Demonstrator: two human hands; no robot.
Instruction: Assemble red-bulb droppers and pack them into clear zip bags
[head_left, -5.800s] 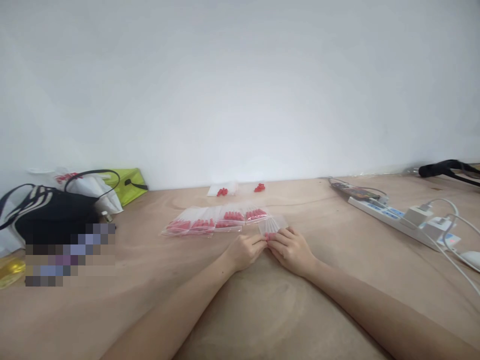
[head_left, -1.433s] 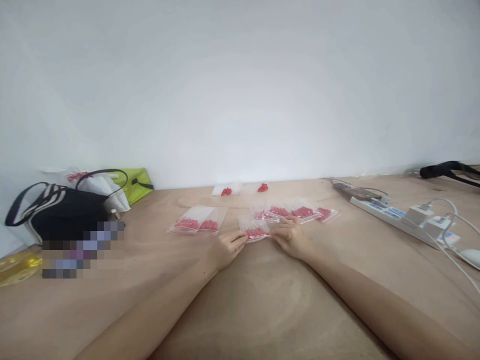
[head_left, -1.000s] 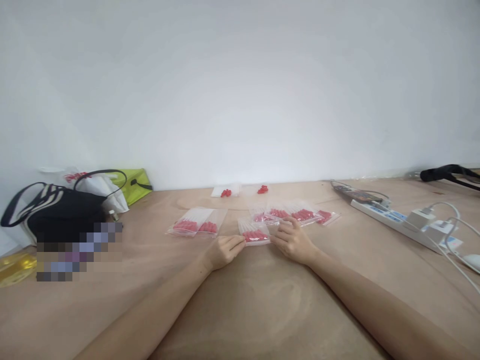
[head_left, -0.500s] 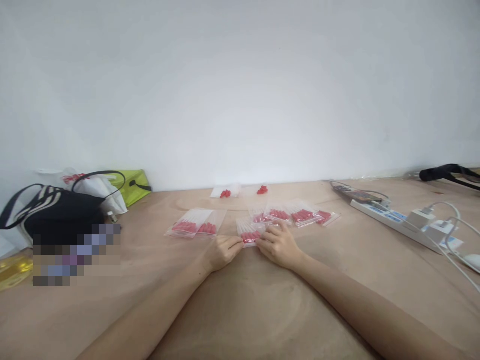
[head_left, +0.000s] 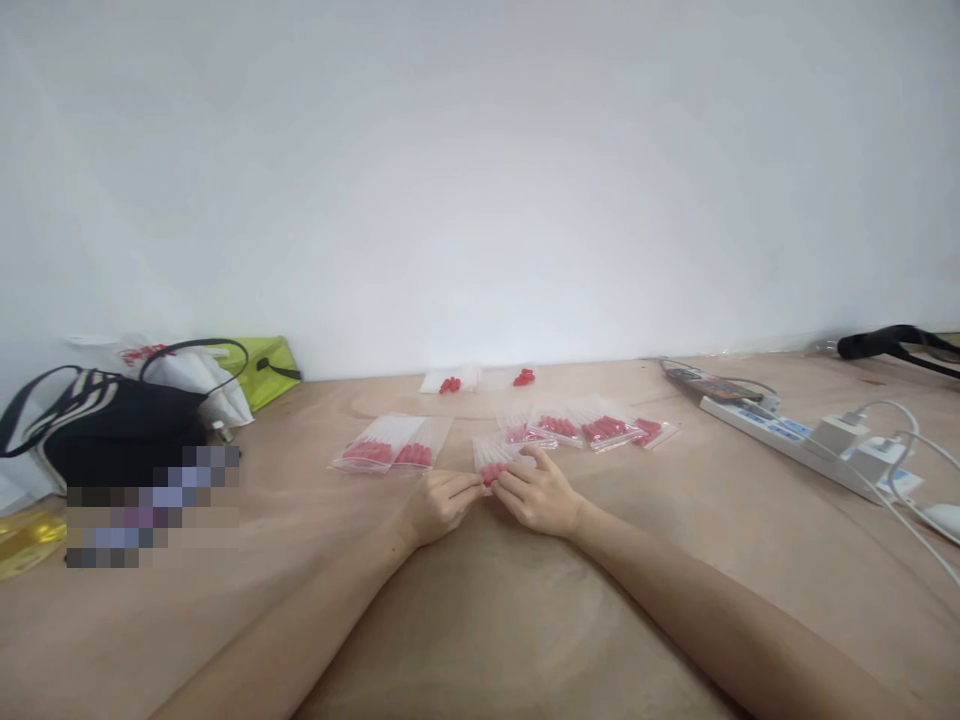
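Observation:
A small clear zip bag (head_left: pixel 491 465) with red-ended thin sticks in it lies on the table between my hands. My left hand (head_left: pixel 444 503) pinches the near left corner of its edge. The fingers of my right hand (head_left: pixel 541 494) are closed on the same near edge, close beside the left fingertips, and cover the bag's right part. Two similar filled bags (head_left: pixel 390 450) overlap to the left. Several more filled bags (head_left: pixel 607 428) overlap behind and to the right of my right hand.
Against the wall lie two flat bags with small red pieces (head_left: pixel 450 385) on them. A white power strip (head_left: pixel 780 435) with chargers and cables runs along the right. A black bag (head_left: pixel 127 430) and a green bag (head_left: pixel 266 375) stand at left.
My right hand has slid left along the bag's near edge, towards my left hand. My left hand stays at the left corner.

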